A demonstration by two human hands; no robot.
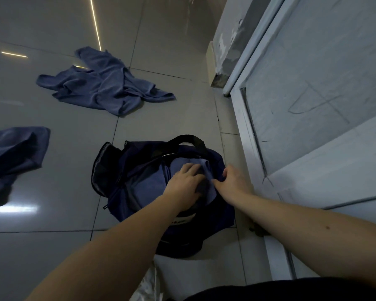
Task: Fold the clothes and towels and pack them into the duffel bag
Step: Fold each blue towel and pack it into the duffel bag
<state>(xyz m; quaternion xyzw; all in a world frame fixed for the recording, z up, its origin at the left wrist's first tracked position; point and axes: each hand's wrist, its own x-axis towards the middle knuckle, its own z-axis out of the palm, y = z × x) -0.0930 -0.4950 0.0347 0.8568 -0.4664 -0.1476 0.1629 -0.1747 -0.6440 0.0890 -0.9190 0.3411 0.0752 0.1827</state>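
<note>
I count one duffel bag (139,155), one folded blue cloth (154,181) inside it, and two loose blue garments: far garment (104,85), left garment (13,153). Two hands: left hand (186,181), right hand (236,181).

Nothing here can be read for certain. A white patch (181,220) on the near side of the bag (139,170), in the lower middle of the frame, carries a row of dark letters too blurred to make out. On the door (313,51), upper right, a faint pencil scrawl (319,103) shows crossed strokes and a curve, spelling no letter or number.
</note>
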